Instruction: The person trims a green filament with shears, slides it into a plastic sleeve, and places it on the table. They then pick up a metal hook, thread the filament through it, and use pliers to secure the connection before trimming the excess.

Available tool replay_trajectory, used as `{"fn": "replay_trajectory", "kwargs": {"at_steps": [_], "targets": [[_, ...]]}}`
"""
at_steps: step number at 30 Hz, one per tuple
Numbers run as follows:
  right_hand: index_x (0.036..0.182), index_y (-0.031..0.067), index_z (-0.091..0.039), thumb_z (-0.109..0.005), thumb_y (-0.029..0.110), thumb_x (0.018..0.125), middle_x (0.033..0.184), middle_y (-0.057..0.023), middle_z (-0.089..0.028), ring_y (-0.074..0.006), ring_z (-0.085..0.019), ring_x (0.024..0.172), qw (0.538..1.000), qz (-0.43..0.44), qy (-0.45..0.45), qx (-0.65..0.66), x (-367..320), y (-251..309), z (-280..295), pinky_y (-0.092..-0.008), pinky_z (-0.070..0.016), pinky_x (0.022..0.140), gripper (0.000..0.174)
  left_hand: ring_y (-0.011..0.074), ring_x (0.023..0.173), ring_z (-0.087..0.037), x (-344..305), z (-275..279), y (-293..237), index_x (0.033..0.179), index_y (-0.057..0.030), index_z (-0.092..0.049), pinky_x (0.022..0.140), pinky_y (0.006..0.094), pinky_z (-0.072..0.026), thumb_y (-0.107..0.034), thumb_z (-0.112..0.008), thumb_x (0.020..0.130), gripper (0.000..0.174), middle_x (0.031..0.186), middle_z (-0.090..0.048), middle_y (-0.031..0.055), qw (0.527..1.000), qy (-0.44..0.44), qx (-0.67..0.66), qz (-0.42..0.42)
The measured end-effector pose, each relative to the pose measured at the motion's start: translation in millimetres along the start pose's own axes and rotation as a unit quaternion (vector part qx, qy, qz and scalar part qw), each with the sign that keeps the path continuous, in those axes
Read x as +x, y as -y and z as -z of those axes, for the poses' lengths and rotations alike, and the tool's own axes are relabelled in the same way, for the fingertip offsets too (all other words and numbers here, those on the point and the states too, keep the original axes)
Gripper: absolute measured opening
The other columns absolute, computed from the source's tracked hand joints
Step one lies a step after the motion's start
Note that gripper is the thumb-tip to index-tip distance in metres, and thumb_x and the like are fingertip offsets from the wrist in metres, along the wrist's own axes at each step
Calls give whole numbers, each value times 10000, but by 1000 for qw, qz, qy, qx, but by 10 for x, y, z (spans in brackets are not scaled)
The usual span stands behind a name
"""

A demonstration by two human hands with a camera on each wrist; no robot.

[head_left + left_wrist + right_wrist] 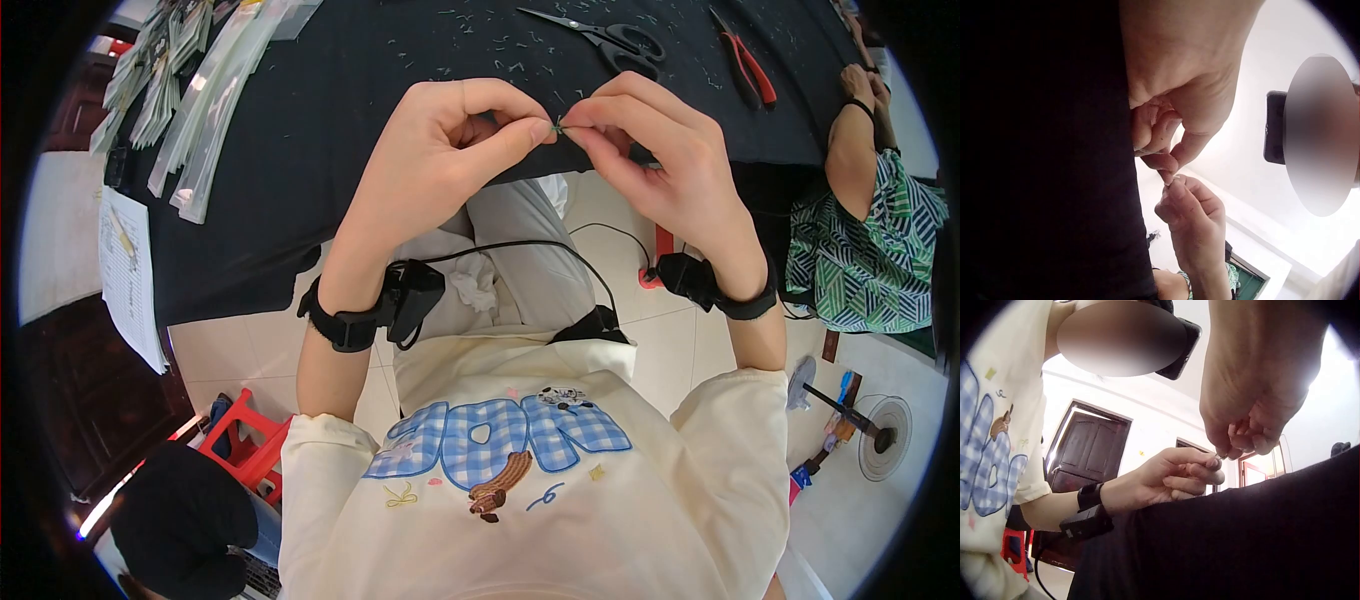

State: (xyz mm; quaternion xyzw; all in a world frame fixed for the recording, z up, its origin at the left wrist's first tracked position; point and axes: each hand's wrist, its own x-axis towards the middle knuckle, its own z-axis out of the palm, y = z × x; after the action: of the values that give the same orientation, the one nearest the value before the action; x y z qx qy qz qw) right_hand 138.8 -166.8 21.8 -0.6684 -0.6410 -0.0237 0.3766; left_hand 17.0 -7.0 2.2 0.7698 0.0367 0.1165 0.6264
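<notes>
Over the near edge of the black-covered table, both hands meet fingertip to fingertip. My left hand (425,150) pinches a tiny, thin green strand (558,127) between thumb and forefinger. From the other side, my right hand (665,150) pinches the same small piece, its other fingers curled in. In the left wrist view a fine pale strand (1149,152) runs across the left fingers. Most of the small piece is hidden by the fingertips, and I cannot tell its exact kind.
Black-handled scissors (610,42) and red-handled pliers (748,65) lie on the black cloth (330,110) beyond the hands, among scattered green snippets. Clear plastic strips (215,110) lie at the left, near a paper sheet (130,280) with a pen. Another person's arm (850,150) is at the right.
</notes>
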Motion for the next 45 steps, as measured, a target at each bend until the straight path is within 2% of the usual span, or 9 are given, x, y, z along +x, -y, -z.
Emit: {"fn": "replay_trajectory", "kwargs": {"at_steps": [15, 21, 25, 28, 32, 34, 40, 42, 45], "targets": [[866, 9, -598, -621, 2, 750, 812, -75, -552, -213, -575, 660, 1000, 21, -1, 10, -12, -32, -41, -275, -478, 564, 118, 39, 660, -499, -10, -10, 18, 848, 21, -631, 581, 166, -382, -72, -590, 830, 103, 760, -593, 16, 1000, 8, 5, -1], [924, 22, -601, -621, 24, 773, 851, -83, -563, -203, -568, 641, 997, -58, -8, 49, 20, -32, -62, -259, -466, 567, 153, 33, 605, -448, -14, -26, -46, 798, 43, -621, 527, 172, -334, -37, -593, 810, 86, 691, -536, 0, 998, -60, -14, 14], [991, 28, -601, -600, 14, 778, 935, -114, -568, -214, -580, 742, 978, -136, -155, -13, 44, -116, 96, -272, -469, 642, 213, 10, 552, -382, -1, -41, -85, 769, 46, -619, 478, 170, -264, -11, -576, 807, 81, 667, -510, -16, 993, -112, -4, 27], [972, 20, -590, -571, 44, 791, 960, -116, -569, -266, -507, 938, 924, -166, -219, -264, -38, -413, 344, -331, -412, 818, 183, 2, 538, -364, 13, -66, -108, 768, 47, -616, 463, 170, -253, -4, -574, 808, 78, 669, -505, -19, 988, -149, -7, 30], [921, 8, -578, -569, 87, 798, 987, -116, -557, -295, -487, 931, 874, -226, -220, -369, -208, -767, 542, -382, -396, 826, 146, -2, 504, -329, 72, -86, -91, 756, 45, -609, 435, 178, -238, 21, -573, 799, 62, 634, -462, -32, 974, -216, 61, -23], [913, 5, -572, -596, 151, 791, 979, -123, -545, -298, -488, 942, 854, -312, -167, -381, -254, -852, 543, -390, -398, 818, 192, 5, 488, -320, 105, -100, -83, 755, 40, -605, 427, 180, -235, 35, -576, 785, 42, 617, -443, -25, 967, -239, 75, -42], [890, 30, -576, -609, 279, 792, 1039, -142, -504, -308, -466, 983, 793, -333, -130, -493, -258, -952, 515, -418, -388, 810, 269, 27, 459, -345, 68, -160, -51, 757, 34, -593, 417, 186, -252, 54, -588, 750, 21, 612, -459, 14, 939, -292, 151, -99], [882, 36, -572, -604, 264, 796, 1057, -152, -492, -322, -468, 978, 805, -318, -155, -475, -291, -1054, 548, -439, -392, 812, 246, 81, 440, -423, 54, -170, -42, 745, 33, -574, 399, 224, -331, 62, -577, 735, 31, 651, -487, 49, 933, -293, 176, -114], [871, 19, -549, -581, 223, 811, 913, -182, -553, -340, -535, 850, 843, -331, -88, -414, -314, -1169, 692, -395, -439, 730, 215, 103, 442, -439, 30, -182, -23, 743, 24, -558, 402, 235, -350, 73, -574, 723, 55, 664, -486, 54, 927, -296, 194, -121]]}}
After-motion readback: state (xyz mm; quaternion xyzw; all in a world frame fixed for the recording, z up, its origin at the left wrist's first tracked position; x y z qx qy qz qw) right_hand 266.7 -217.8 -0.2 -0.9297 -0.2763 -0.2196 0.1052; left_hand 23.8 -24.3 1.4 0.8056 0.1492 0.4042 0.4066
